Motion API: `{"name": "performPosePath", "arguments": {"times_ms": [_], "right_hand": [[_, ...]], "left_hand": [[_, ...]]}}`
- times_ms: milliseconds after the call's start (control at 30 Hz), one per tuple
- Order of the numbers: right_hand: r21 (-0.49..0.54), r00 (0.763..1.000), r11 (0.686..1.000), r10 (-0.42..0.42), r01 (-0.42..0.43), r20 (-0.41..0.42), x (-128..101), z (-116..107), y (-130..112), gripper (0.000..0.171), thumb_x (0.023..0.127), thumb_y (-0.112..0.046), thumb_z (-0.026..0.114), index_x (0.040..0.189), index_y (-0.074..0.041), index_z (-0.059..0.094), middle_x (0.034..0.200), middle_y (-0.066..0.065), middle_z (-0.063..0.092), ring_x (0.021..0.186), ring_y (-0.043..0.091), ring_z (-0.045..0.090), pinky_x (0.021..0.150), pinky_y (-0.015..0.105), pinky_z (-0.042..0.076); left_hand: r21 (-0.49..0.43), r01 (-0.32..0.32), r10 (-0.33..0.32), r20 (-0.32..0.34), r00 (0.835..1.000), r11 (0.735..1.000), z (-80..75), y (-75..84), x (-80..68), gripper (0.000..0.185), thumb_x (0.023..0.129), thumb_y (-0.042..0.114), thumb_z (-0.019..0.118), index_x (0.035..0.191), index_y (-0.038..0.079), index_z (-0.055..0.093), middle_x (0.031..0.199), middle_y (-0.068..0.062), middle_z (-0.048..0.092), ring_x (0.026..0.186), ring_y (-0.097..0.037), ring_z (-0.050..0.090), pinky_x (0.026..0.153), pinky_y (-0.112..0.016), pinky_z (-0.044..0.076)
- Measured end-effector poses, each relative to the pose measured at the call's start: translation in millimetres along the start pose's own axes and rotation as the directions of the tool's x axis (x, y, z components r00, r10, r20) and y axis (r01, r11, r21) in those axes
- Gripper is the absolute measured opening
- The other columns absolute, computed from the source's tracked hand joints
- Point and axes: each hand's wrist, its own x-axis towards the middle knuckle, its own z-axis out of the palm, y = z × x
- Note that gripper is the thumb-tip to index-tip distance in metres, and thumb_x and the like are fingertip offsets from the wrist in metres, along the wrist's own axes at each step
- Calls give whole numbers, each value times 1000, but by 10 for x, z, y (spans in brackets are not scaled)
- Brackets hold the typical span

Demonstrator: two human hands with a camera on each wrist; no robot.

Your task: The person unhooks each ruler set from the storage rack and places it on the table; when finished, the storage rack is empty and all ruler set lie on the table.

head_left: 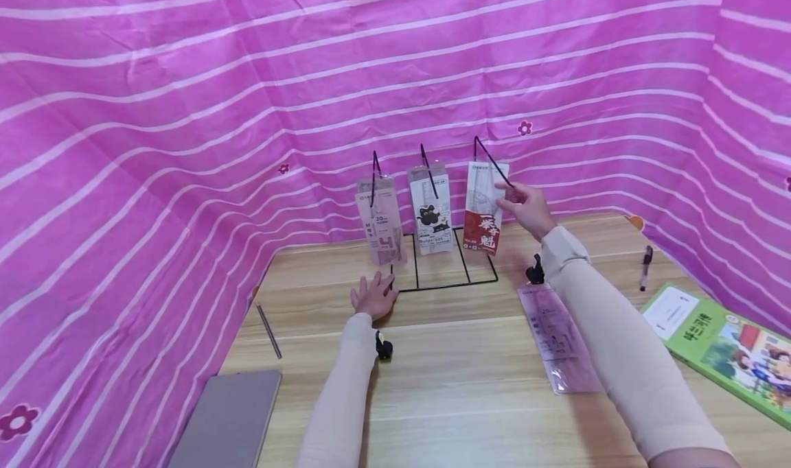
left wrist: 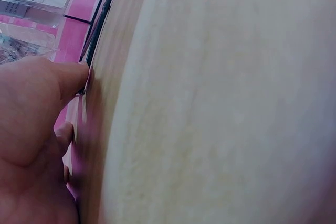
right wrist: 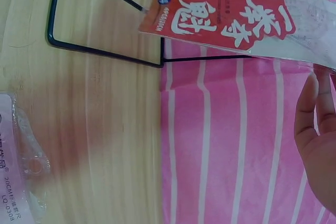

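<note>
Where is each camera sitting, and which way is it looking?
Head: worn on the head, looking forward and down at the black wire rack with hanging packets; both sleeved arms show.
Left wrist: close above the wooden table, along the left hand touching the rack's base.
Right wrist: faces the red packet and the right hand.
Head and right wrist views share the red packet.

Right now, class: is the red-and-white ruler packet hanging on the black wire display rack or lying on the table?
Hanging: the red-and-white ruler packet dangles from the black wire display rack's rightmost hook, with the right hand at its upper edge.
</note>
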Motion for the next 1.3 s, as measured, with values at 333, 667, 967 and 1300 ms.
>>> {"name": "performPosePath", "arguments": {"times_ms": [333, 667, 967, 1300], "right_hand": [[40, 999, 999, -25, 27, -45, -64, -64, -48, 43, 89, -7, 76, 130, 1, 63, 85, -5, 60, 82, 8, 56, 71, 15, 51], [99, 997, 993, -64, 67, -33, -218, -90, -123, 42, 88, 0, 75, 128, 6, 63, 84, -1, 62, 76, 8, 55, 64, 15, 51], [113, 997, 991, -65, 68, -33, -469, -100, -199, 41, 89, 1, 74, 127, 8, 62, 84, -2, 63, 77, 8, 56, 69, 18, 53], [141, 992, 982, -117, 122, -40, -727, -171, -129, 38, 90, 2, 72, 126, 9, 62, 85, 0, 60, 75, 8, 54, 68, 16, 52]], "left_hand": [[-4, 4, -4, -3, 1000, 1000, -30, -35, 66, 53, 107, 45, 38, 158, 31, 34, 170, -5, 13, 154, -41, -6, 119, -65, -11], [2, 3, -3, -5, 1000, 1000, -35, -58, 77, 53, 107, 45, 38, 158, 30, 34, 169, -6, 13, 154, -42, -5, 119, -67, -9], [-9, 0, 0, -16, 1000, 1000, 36, -77, 66, 53, 106, 45, 40, 157, 30, 36, 169, -6, 15, 154, -43, -3, 118, -67, -10], [-7, 3, -4, -11, 1000, 1000, 50, -79, 63, 53, 106, 45, 40, 157, 31, 37, 169, -6, 16, 154, -42, -3, 119, -66, -9]]}}
